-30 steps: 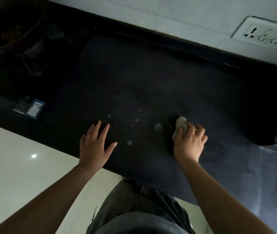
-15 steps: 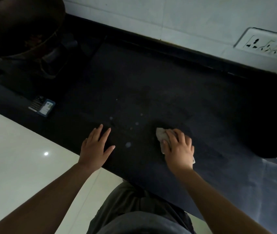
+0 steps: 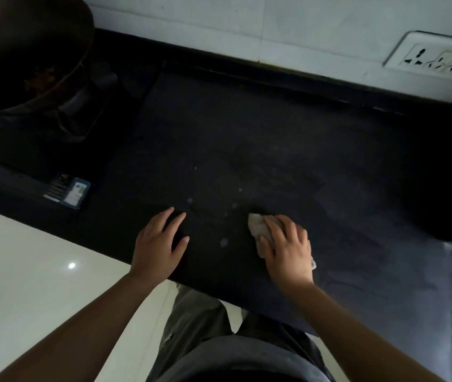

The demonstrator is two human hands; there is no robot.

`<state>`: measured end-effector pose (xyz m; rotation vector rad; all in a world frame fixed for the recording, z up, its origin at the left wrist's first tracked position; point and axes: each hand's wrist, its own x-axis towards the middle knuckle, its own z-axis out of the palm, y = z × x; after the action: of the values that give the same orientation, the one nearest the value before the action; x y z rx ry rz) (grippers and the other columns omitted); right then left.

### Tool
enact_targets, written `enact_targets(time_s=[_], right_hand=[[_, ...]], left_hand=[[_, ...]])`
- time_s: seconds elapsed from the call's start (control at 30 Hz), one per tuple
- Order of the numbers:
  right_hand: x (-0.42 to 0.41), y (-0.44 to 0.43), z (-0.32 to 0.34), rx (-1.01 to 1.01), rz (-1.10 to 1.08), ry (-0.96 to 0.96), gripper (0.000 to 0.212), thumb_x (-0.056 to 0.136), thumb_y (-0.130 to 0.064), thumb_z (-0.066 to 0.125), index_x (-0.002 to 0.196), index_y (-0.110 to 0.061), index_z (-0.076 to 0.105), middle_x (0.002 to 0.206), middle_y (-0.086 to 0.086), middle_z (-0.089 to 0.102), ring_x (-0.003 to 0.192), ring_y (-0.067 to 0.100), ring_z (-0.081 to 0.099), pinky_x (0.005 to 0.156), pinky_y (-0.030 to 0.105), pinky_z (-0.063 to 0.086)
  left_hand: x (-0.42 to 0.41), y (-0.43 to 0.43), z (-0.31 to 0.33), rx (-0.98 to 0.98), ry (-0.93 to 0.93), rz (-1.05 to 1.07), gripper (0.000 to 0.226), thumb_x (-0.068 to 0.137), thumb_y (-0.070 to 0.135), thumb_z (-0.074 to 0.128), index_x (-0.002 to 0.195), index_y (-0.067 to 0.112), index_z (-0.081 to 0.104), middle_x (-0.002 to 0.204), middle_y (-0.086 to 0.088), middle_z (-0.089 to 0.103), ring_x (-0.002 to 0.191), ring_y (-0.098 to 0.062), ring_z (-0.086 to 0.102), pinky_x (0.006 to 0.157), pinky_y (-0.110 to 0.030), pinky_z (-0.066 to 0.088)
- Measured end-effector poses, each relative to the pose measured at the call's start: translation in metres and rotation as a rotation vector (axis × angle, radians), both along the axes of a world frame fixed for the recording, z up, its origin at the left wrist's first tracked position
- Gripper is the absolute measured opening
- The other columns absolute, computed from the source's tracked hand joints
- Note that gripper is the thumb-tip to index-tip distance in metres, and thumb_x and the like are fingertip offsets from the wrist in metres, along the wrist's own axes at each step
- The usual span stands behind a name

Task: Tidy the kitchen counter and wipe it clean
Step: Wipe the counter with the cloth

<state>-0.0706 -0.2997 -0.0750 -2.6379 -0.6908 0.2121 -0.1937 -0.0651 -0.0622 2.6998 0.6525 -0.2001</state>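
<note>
A dark stone counter [image 3: 288,150] runs across the view under a white tiled wall. My right hand [image 3: 287,250] lies flat over a small pale cloth [image 3: 258,228] and presses it onto the counter near the front edge; a corner of the cloth also shows behind my wrist. My left hand [image 3: 158,244] rests palm down on the counter edge, fingers spread, holding nothing. A few pale wet spots [image 3: 223,242] sit on the stone between my hands.
A large dark wok [image 3: 26,51] sits on a stove at the far left. A small blue-and-black packet [image 3: 67,191] lies on the counter left of my left hand. A wall socket [image 3: 437,60] is at the upper right. White floor tiles [image 3: 26,271] lie below.
My right hand has slid the cloth leftward, toward the wet spots, and flattened over it. The left hand has stayed planted on the counter edge.
</note>
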Motion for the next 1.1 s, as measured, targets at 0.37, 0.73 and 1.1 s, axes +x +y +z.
enact_targets(time_s=[0.37,0.73,1.1], right_hand=[[0.012,0.123,0.004,0.029,-0.402,0.076,0.038,0.092,-0.038,0.042,0.125,-0.021,0.050,0.134,0.007,0.044,0.114,0.032,0.040,0.092,0.045,0.039],[-0.010,0.142,0.000,0.042,-0.610,0.015,0.032,0.093,-0.032,0.044,0.121,-0.022,0.054,0.129,0.008,0.048,0.111,0.033,0.042,0.090,0.044,0.038],[-0.001,0.219,0.002,0.015,-0.260,0.045,0.038,0.093,-0.040,0.041,0.127,-0.026,0.048,0.133,0.001,0.045,0.117,0.024,0.041,0.093,0.039,0.039]], left_hand=[[0.043,0.128,-0.007,0.086,0.010,-0.265,0.058,0.087,0.048,0.031,0.138,0.022,0.043,0.149,-0.010,0.036,0.135,-0.031,0.034,0.103,-0.049,0.036],[0.051,0.164,-0.029,0.068,-0.094,-0.411,0.050,0.090,0.043,0.039,0.138,0.029,0.042,0.150,-0.008,0.034,0.137,-0.028,0.032,0.106,-0.052,0.030],[0.052,0.167,-0.033,0.080,-0.131,-0.416,0.049,0.090,0.044,0.040,0.137,0.029,0.043,0.149,-0.007,0.036,0.136,-0.025,0.031,0.105,-0.051,0.031]])
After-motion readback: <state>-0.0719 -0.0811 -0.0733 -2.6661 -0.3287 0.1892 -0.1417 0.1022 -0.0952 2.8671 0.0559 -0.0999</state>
